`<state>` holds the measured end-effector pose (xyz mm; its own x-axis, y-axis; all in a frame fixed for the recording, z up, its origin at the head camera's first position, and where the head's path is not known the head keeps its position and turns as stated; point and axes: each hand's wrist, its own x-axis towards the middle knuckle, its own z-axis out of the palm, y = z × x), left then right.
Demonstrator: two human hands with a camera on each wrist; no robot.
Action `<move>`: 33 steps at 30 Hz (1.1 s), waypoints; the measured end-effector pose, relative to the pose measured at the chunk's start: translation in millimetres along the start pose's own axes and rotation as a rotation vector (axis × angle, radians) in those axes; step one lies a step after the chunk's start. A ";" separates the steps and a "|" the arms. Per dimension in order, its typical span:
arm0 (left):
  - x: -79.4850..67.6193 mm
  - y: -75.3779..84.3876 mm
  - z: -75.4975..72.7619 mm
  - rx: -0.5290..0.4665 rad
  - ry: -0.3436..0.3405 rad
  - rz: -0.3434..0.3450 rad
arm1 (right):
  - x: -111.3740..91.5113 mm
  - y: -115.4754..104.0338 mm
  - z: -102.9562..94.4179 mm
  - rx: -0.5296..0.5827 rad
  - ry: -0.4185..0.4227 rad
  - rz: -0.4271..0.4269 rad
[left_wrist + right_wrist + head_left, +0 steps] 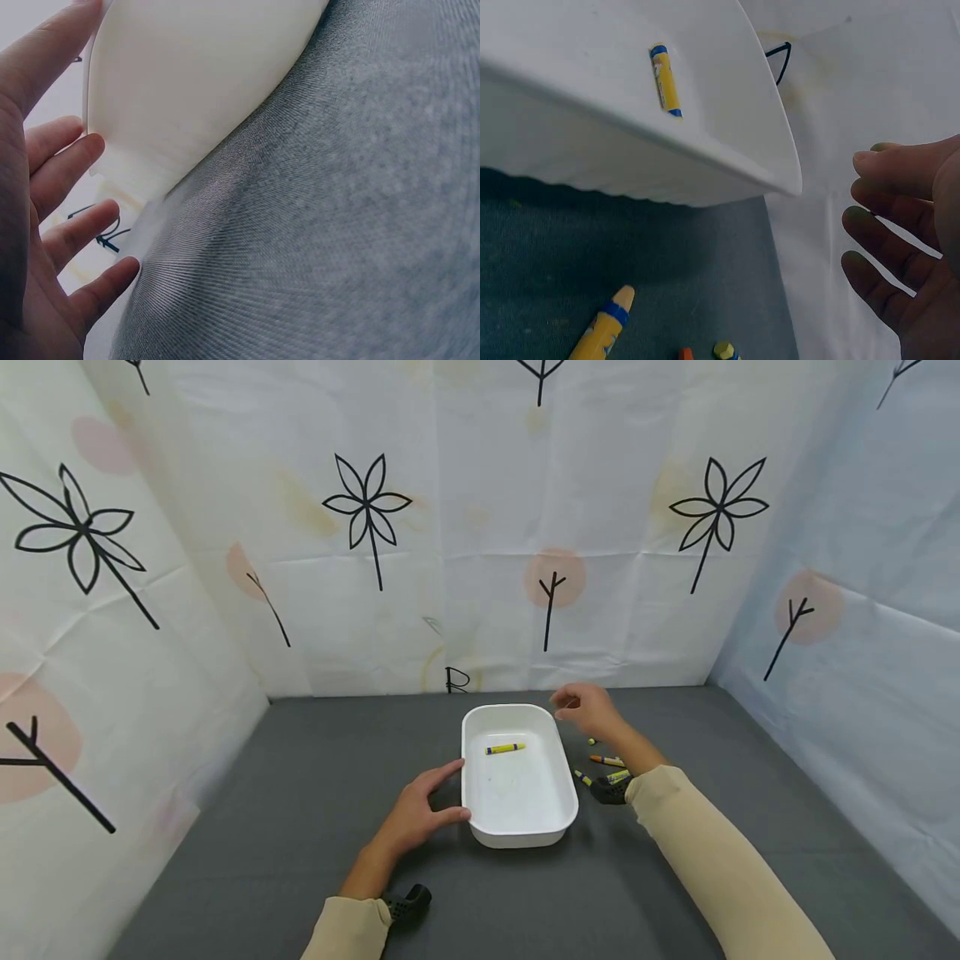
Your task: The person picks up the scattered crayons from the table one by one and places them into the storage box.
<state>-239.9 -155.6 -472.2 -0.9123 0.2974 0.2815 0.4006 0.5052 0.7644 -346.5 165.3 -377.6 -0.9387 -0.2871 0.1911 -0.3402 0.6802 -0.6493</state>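
Note:
A white tray (519, 823) stands on the grey table. One yellow crayon (506, 748) lies in it, also visible in the right wrist view as a yellow crayon (666, 81) with blue bands. My left hand (422, 810) touches the tray's left side with thumb and fingertips, its fingers (71, 169) spread and fairly straight. Above the table near the tray's far right corner, my right hand (588, 708) hovers with loosely bent fingers (889, 240). I see nothing held in it. Beneath the right wrist lie several crayons, among them an orange-tipped crayon (607, 761) and a yellow crayon (582, 778).
The grey tabletop (315, 810) reaches back to a white patterned cloth (480, 610), which also hangs at both sides. Black wrist devices sit on the left wrist (408, 903) and right wrist (611, 790). The right forearm partly covers the loose crayons.

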 end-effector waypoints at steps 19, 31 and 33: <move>-0.4 2.3 0.1 0.007 0.006 -0.010 | -48.3 39.2 -12.7 -0.054 -0.075 -0.022; -0.3 2.9 0.6 0.016 0.003 -0.037 | -66.0 51.2 6.9 -0.053 -0.115 -0.022; -0.4 3.3 0.8 0.013 0.002 -0.041 | -67.8 52.7 9.3 -0.065 -0.107 -0.027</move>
<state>-238.1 -153.4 -470.2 -0.9281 0.2744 0.2516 0.3640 0.5275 0.7676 -300.3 214.4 -431.6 -0.9191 -0.3733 0.1260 -0.3711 0.7130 -0.5949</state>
